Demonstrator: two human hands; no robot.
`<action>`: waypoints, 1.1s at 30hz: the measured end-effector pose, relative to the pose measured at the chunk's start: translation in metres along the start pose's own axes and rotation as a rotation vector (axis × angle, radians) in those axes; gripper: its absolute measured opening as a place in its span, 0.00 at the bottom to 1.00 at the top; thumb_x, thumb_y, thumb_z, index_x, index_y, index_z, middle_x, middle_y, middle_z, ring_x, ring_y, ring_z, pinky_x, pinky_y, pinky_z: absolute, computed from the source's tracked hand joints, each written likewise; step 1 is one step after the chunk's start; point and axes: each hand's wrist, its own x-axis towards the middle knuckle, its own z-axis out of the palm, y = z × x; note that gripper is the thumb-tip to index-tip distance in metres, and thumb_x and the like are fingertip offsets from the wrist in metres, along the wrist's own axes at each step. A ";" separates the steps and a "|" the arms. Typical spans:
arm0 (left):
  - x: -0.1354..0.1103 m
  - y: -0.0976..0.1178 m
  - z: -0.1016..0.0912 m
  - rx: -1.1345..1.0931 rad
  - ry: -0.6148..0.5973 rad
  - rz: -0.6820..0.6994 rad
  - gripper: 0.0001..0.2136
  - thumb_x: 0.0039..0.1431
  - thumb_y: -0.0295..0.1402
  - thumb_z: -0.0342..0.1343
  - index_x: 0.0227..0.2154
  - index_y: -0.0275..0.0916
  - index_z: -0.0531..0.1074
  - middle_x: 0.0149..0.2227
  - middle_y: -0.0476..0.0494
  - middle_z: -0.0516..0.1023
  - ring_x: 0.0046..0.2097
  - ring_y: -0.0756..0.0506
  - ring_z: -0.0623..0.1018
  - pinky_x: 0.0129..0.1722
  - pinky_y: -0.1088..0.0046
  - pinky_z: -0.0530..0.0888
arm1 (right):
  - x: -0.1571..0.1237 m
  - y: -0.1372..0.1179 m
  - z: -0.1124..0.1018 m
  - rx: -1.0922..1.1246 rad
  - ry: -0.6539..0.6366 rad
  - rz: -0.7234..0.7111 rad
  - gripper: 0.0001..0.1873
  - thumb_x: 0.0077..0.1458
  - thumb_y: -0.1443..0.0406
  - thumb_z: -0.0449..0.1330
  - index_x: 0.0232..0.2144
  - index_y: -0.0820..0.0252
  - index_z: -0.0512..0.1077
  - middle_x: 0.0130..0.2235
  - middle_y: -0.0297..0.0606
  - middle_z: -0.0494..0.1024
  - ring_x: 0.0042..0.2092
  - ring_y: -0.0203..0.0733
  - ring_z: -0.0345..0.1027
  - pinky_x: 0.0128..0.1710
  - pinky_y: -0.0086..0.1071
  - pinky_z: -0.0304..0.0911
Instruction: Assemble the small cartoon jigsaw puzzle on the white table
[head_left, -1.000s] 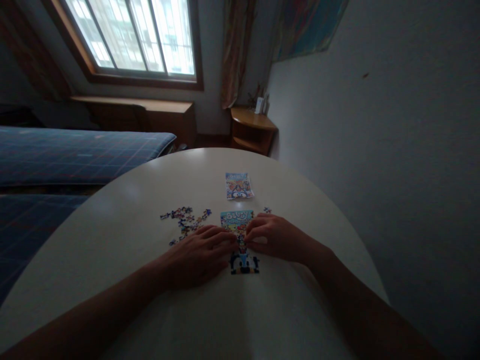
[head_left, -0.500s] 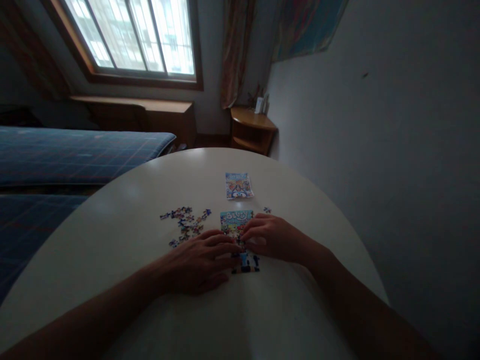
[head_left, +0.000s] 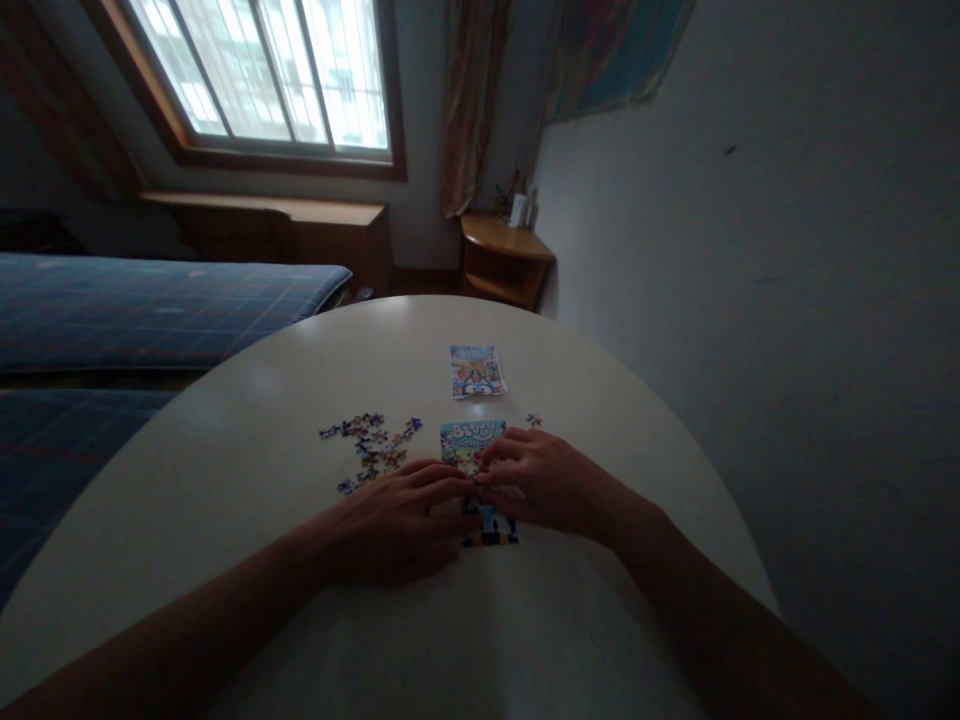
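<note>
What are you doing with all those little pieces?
A person's left hand and right hand are at a partly assembled jigsaw puzzle, covering its middle. Whether the fingers pinch a piece is hidden. Loose pieces lie to the puzzle's left on the white table, and a matching-looking picture sheet lies beyond it.

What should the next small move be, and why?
Probably a gentle press by the right hand at the middle of the blue-topped, rectangular jigsaw picture, the left hand steadying it: both hands converge there; multicoloured jigsaw pieces lie loose to the left. Any piece between them is hidden.
</note>
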 end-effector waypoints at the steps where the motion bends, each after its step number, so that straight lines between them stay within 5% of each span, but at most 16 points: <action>1: 0.000 0.000 0.000 -0.005 -0.001 -0.003 0.15 0.65 0.35 0.52 0.54 0.44 0.69 0.58 0.39 0.70 0.58 0.39 0.70 0.58 0.57 0.69 | 0.000 0.000 0.000 0.006 0.001 0.001 0.07 0.58 0.65 0.62 0.38 0.54 0.80 0.43 0.39 0.81 0.43 0.42 0.72 0.48 0.39 0.67; 21: -0.006 -0.007 0.002 -0.080 0.033 -0.061 0.11 0.66 0.31 0.50 0.49 0.42 0.70 0.49 0.42 0.76 0.51 0.43 0.75 0.52 0.62 0.73 | -0.009 0.022 0.002 0.269 0.018 0.050 0.07 0.57 0.66 0.63 0.39 0.53 0.80 0.40 0.36 0.82 0.41 0.37 0.74 0.49 0.35 0.66; 27: -0.017 -0.021 -0.003 0.009 0.112 -0.150 0.10 0.67 0.30 0.49 0.49 0.42 0.71 0.49 0.41 0.76 0.50 0.43 0.75 0.48 0.62 0.75 | -0.025 0.053 -0.004 0.087 0.161 0.381 0.11 0.58 0.66 0.63 0.43 0.57 0.79 0.43 0.43 0.80 0.45 0.44 0.73 0.48 0.40 0.68; 33: -0.043 -0.056 -0.007 0.108 0.094 -0.349 0.13 0.64 0.36 0.54 0.50 0.42 0.71 0.53 0.40 0.74 0.53 0.40 0.74 0.50 0.57 0.75 | -0.037 0.075 -0.003 0.174 0.076 0.523 0.12 0.57 0.62 0.63 0.43 0.56 0.79 0.44 0.42 0.78 0.37 0.40 0.73 0.41 0.35 0.69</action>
